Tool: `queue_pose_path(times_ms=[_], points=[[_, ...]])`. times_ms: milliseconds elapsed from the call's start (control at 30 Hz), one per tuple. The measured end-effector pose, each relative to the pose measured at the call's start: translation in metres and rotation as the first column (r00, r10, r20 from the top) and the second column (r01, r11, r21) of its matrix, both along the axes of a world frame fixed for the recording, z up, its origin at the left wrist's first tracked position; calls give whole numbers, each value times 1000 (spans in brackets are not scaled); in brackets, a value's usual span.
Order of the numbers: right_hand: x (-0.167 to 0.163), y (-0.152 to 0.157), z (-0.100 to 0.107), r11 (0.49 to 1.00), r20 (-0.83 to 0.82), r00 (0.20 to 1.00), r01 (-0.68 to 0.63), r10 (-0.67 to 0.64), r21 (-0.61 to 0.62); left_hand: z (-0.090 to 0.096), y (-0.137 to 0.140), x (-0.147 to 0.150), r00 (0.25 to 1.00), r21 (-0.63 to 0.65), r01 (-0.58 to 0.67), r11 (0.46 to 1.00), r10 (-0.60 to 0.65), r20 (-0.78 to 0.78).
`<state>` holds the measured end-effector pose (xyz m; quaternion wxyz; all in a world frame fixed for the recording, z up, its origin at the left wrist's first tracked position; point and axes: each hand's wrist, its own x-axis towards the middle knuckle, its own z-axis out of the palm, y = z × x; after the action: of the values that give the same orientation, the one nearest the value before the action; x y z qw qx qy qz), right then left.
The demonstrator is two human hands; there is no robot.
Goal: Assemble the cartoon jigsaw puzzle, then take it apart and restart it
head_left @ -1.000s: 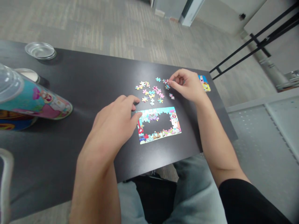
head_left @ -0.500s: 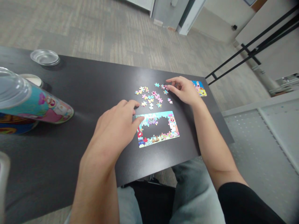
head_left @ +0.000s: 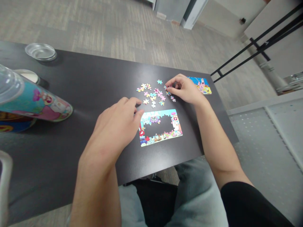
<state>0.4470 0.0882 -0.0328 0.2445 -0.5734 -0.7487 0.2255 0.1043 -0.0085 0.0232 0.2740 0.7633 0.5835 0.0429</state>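
Note:
A partly assembled jigsaw puzzle (head_left: 177, 124) lies on the dark table, its border joined around a bare middle. Just beyond it is a loose group of puzzle pieces (head_left: 160, 94). My left hand (head_left: 118, 121) rests at the puzzle's left side, thumb at its upper left corner and fingers apart with nothing in them. At the right side of the loose pieces, my right hand (head_left: 186, 90) pinches a puzzle piece (head_left: 165, 87) between thumb and fingertips; the piece is mostly hidden. Behind that hand lies a colourful cartoon picture card (head_left: 204, 85), partly covered.
On the left a cartoon-printed clear-topped canister (head_left: 47, 102) lies over another printed container (head_left: 15, 123). Round clear lids (head_left: 40, 51) and a pale round lid (head_left: 28, 75) are farther back. A black metal frame (head_left: 258, 47) stands beyond the table's (head_left: 94, 78) right end.
My right hand has shifted slightly left, its thumb and fingers closing on a piece and uncovering more of the picture card. My left hand stays in place. The view has tilted slightly.

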Motion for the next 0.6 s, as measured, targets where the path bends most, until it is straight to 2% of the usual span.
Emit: queue_pose_path(times_ms=[133,300,400,600], points=[[1,-5,3,998,-19,999,-35,34,-46,4,2,2,998,-26,12,1000,-14,-67],[-3,-5,7,1000,74,997,13,-15,26,1,1,2,999,4,1,1000,-1,-41],[-4,-5,7,1000,75,997,3,-4,17,0,1,3,999,2,-2,1000,3,-36],[-13,-14,11,986,-102,993,-67,52,-152,0,0,3,999,13,12,1000,-12,-31]])
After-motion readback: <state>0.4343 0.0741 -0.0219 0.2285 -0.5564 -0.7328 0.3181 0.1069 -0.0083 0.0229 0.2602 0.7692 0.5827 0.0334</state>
